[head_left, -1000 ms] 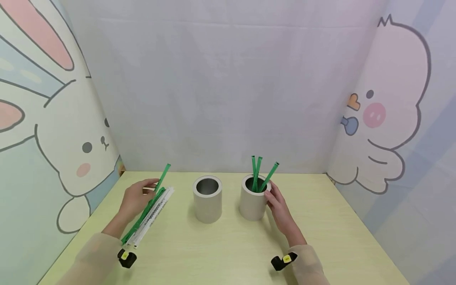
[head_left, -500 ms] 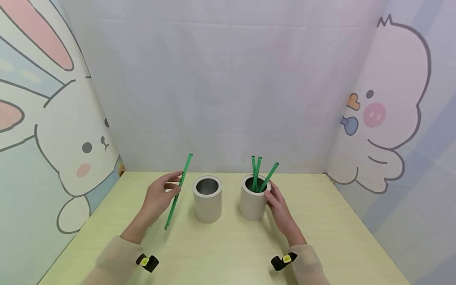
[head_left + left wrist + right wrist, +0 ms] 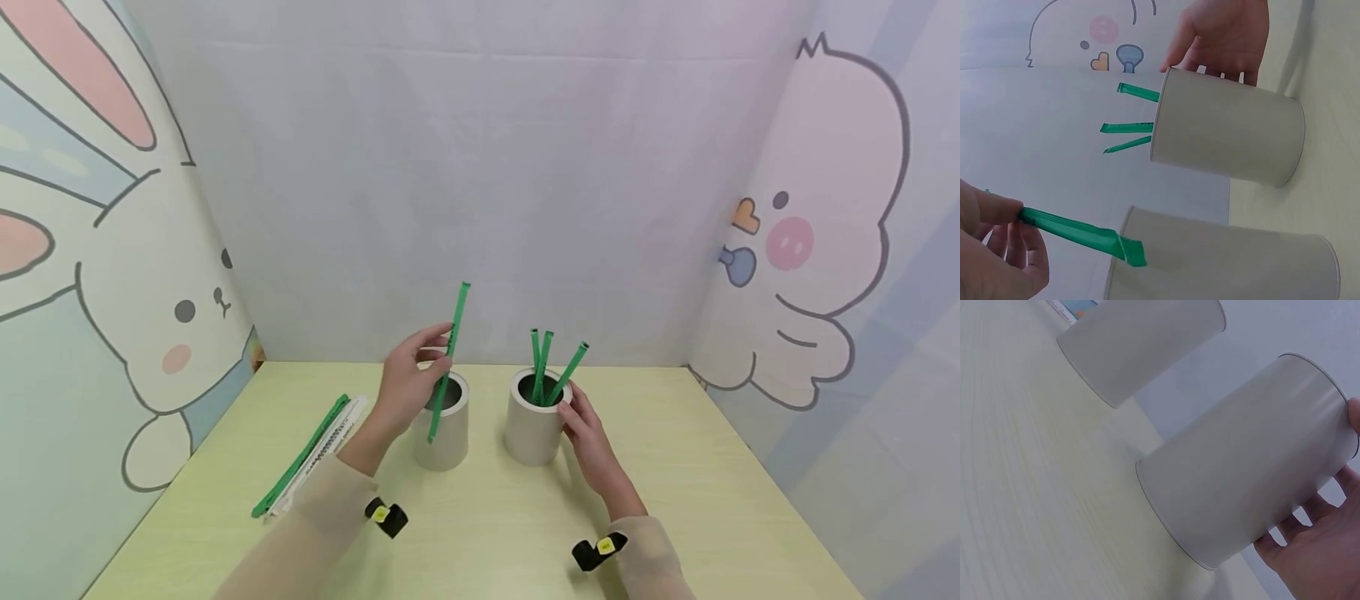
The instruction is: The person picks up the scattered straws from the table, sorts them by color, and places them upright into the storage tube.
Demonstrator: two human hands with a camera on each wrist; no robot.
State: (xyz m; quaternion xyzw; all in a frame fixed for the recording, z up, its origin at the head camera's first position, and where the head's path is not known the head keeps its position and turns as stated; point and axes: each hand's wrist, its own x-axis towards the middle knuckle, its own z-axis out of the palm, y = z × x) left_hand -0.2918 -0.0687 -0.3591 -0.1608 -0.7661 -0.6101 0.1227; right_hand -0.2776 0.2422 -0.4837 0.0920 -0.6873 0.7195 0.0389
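Note:
My left hand [image 3: 412, 379] pinches a green wrapped straw [image 3: 458, 321] between thumb and fingers. The straw tilts, and its lower end overlaps the front of the left grey canister [image 3: 442, 442] in the head view. In the left wrist view, that crimped end [image 3: 1125, 247] overlaps the canister's wall just past the rim. My right hand [image 3: 588, 429] holds the right grey canister [image 3: 531, 437] from its right side, thumb near the rim and fingers against the wall. Several green wrapped straws [image 3: 546, 354] lean inside this canister, their tops sticking out above the rim.
At the table's left lies a bundle of green wrapped straws [image 3: 300, 458] beside white wrapped ones [image 3: 330, 446], partly behind my left sleeve. A pale curtain [image 3: 480, 183] hangs behind the table [image 3: 480, 533], with cartoon-printed panels at both sides.
My left hand has lifted the green wrapped straw off the bundle and carried it right and up to the left canister. The right hand and its canister stay in place.

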